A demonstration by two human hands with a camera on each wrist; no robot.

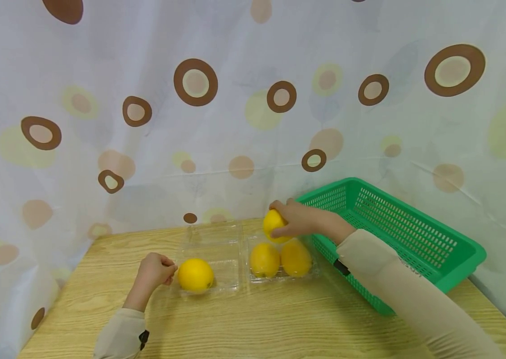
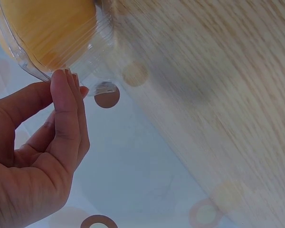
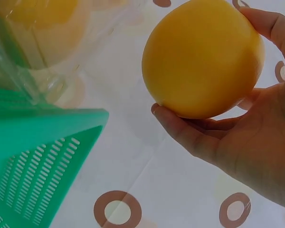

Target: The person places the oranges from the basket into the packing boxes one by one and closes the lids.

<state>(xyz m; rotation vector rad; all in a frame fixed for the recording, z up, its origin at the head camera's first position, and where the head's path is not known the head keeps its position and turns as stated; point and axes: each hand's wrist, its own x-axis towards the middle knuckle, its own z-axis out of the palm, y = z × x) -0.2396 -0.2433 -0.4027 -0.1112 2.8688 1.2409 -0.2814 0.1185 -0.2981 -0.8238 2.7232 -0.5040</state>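
My right hand (image 1: 300, 219) holds a yellow orange (image 1: 273, 222) above the right clear plastic box (image 1: 259, 280), thumb and fingers spread round the fruit's sides. Inside that box sit two more oranges, one on the left (image 1: 265, 260) and one on the right (image 1: 296, 258). At the near left of a second clear plastic box (image 1: 227, 269) lies another orange (image 1: 195, 274). My left hand (image 1: 154, 271) pinches the left edge of this box between thumb and fingertips. In the left wrist view, the box wall (image 2: 88, 66) meets those fingertips.
A long green plastic basket (image 1: 419, 207) with slotted walls stands at the right, angled, under my right forearm. A spotted curtain (image 1: 239, 124) hangs behind the wooden table (image 1: 253, 324). The two boxes stand side by side, close together.
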